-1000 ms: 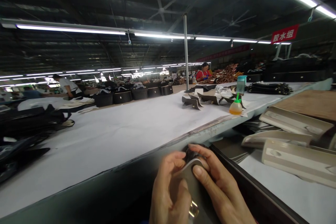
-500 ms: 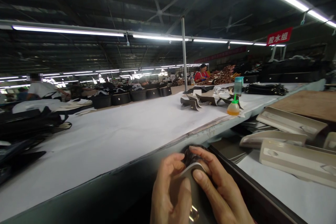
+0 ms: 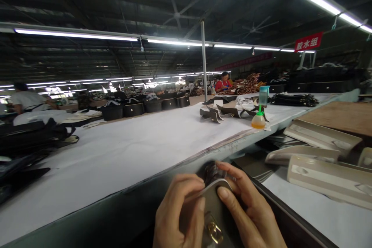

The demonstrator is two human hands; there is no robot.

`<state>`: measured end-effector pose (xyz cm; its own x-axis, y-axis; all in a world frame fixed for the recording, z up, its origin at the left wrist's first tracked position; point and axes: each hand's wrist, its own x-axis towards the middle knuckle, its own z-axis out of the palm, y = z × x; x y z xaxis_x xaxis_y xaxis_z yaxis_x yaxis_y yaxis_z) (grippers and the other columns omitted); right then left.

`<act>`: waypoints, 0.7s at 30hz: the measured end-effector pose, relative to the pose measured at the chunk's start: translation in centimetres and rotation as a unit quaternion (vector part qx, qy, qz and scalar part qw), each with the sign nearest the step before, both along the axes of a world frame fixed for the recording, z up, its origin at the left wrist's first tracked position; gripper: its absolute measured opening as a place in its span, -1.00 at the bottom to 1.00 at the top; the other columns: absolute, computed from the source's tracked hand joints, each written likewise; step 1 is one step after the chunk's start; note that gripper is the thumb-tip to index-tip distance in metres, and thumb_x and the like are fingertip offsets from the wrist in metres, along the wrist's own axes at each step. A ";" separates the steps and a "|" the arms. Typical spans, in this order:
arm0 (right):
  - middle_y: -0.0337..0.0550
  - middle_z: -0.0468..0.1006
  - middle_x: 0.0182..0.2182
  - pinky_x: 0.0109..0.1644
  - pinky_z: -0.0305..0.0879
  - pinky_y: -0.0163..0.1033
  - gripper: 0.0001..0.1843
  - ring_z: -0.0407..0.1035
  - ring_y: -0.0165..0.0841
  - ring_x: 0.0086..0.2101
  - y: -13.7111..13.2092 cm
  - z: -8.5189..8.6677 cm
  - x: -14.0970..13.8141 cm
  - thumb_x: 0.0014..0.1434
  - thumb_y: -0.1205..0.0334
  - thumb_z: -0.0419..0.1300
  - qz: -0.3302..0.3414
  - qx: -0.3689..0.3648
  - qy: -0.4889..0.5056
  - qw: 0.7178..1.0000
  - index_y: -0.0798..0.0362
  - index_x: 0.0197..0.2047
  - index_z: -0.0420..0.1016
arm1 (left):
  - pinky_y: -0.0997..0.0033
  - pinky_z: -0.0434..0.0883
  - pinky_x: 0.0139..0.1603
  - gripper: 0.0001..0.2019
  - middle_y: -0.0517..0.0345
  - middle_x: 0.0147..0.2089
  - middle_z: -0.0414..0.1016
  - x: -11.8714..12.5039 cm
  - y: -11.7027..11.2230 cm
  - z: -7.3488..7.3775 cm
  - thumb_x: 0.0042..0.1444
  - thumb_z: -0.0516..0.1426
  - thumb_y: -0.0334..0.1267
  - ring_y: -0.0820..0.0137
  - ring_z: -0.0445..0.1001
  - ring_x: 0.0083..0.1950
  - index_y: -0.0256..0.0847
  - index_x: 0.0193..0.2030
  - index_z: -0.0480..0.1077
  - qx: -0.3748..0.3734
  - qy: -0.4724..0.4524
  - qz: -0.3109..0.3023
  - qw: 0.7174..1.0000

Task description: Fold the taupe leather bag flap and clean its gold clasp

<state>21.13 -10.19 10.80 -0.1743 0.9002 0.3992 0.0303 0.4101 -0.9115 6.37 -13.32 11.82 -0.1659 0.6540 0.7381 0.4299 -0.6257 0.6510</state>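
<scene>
At the bottom centre both my hands grip a grey leather flap [image 3: 210, 203] with a gold metal clasp [image 3: 214, 231] on it. My left hand [image 3: 177, 213] pinches the flap's left edge between thumb and fingers. My right hand [image 3: 250, 213] holds the right side, thumb pressed on the flap's face, fingers curled behind the rounded top. A dark round object [image 3: 211, 170] shows just behind the flap. The hands hover over the near edge of a long white table [image 3: 130, 151].
A small orange glue bottle with green nozzle [image 3: 258, 119], a teal bottle [image 3: 263, 95] and folded leather pieces [image 3: 221, 111] lie farther along the table. Beige moulded trays [image 3: 322, 162] stack at right. Black bags [image 3: 133, 108] line the back. People work in the distance.
The flap has risen slightly between my hands, so the gold clasp shows more fully. My left hand has shifted a little left and lower. The camera turned slightly.
</scene>
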 end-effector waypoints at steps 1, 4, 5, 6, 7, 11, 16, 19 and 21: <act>-0.36 0.35 -0.45 -0.31 0.33 -0.41 -0.60 0.30 -0.40 -0.43 0.0 0.0 0.1 0.42 -0.06 0.06 -0.005 0.011 -0.005 1.000 -0.19 0.26 0.32 | 0.68 0.46 -0.03 -0.75 0.29 -0.08 0.49 -0.6 0.2 0.2 0.26 0.09 -0.50 0.55 0.54 -0.09 -0.01 -0.12 0.44 0.039 0.062 0.001 0.997; -0.37 0.32 -0.47 -0.35 0.31 -0.39 -0.63 0.29 -0.39 -0.45 0.2 0.0 0.0 0.44 0.00 0.05 -0.016 0.035 -0.022 0.999 -0.16 0.25 0.29 | 0.60 0.45 0.04 -0.72 0.15 -0.08 0.50 -2.1 0.7 0.8 0.22 0.11 -0.63 0.48 0.50 -0.05 -0.18 -0.08 0.44 0.117 0.215 0.023 0.969; -0.37 0.31 -0.47 -0.34 0.32 -0.38 -0.64 0.28 -0.39 -0.46 0.3 0.0 0.0 0.44 0.02 0.04 -0.020 0.043 -0.029 0.998 -0.16 0.25 0.29 | 0.55 0.46 0.05 -0.71 0.11 -0.10 0.51 -2.3 0.8 0.9 0.20 0.12 -0.65 0.45 0.49 -0.04 -0.23 -0.06 0.44 0.135 0.247 0.027 0.959; -0.38 0.31 -0.47 -0.34 0.32 -0.38 -0.64 0.28 -0.39 -0.46 0.3 0.0 -0.1 0.44 0.04 0.03 -0.024 0.051 -0.036 0.998 -0.15 0.25 0.29 | 0.50 0.47 0.05 -0.71 0.08 -0.13 0.52 -2.6 0.9 1.0 0.19 0.13 -0.67 0.42 0.47 -0.04 -0.27 -0.05 0.44 0.149 0.272 0.032 0.950; -0.38 0.32 -0.47 -0.33 0.33 -0.37 -0.65 0.29 -0.39 -0.46 0.4 0.1 -0.2 0.45 0.06 0.03 -0.027 0.058 -0.043 0.997 -0.15 0.25 0.28 | 0.46 0.48 0.04 -0.71 0.05 -0.14 0.53 -2.7 1.0 1.1 0.17 0.14 -0.69 0.40 0.45 -0.04 -0.31 -0.05 0.45 0.160 0.292 0.039 0.942; -0.36 0.40 -0.44 -0.30 0.35 -0.36 -0.64 0.35 -0.39 -0.44 0.3 0.1 -0.3 0.45 0.11 0.01 -0.030 0.082 -0.055 0.995 -0.14 0.27 0.26 | 0.35 0.51 0.00 -0.72 -0.01 -0.17 0.59 -3.1 1.2 1.2 0.16 0.15 -0.69 0.35 0.46 -0.07 -0.34 -0.07 0.47 0.184 0.342 0.051 0.920; -0.36 0.45 -0.42 -0.22 0.39 -0.34 -0.63 0.42 -0.38 -0.39 0.5 -0.5 -0.3 0.44 0.03 0.03 -0.015 0.059 -0.045 0.997 -0.20 0.27 0.28 | 0.61 0.52 -0.12 -0.73 0.26 -0.25 0.60 -3.2 0.9 1.7 0.22 0.13 -0.59 0.50 0.58 -0.20 -0.10 -0.12 0.40 0.077 0.256 0.009 0.964; -0.31 0.55 -0.28 -0.05 0.40 -0.28 -0.58 0.50 -0.33 -0.21 0.8 -0.9 -0.5 0.41 -0.07 0.05 -0.005 0.007 -0.037 0.999 -0.26 0.29 0.29 | 0.76 0.52 -0.20 -0.73 0.42 -0.22 0.63 -2.6 0.5 1.4 0.26 0.10 -0.48 0.58 0.65 -0.21 0.06 -0.08 0.38 -0.003 0.166 0.020 0.986; -0.31 0.57 -0.22 0.01 0.38 -0.25 -0.56 0.50 -0.31 -0.14 0.8 -1.0 -0.7 0.39 -0.11 0.07 -0.005 -0.011 -0.029 0.999 -0.29 0.28 0.31 | 0.74 0.53 -0.14 -0.76 0.47 -0.21 0.65 -2.1 0.4 0.9 0.27 0.10 -0.39 0.58 0.67 -0.19 0.11 -0.05 0.39 -0.025 0.110 0.054 0.992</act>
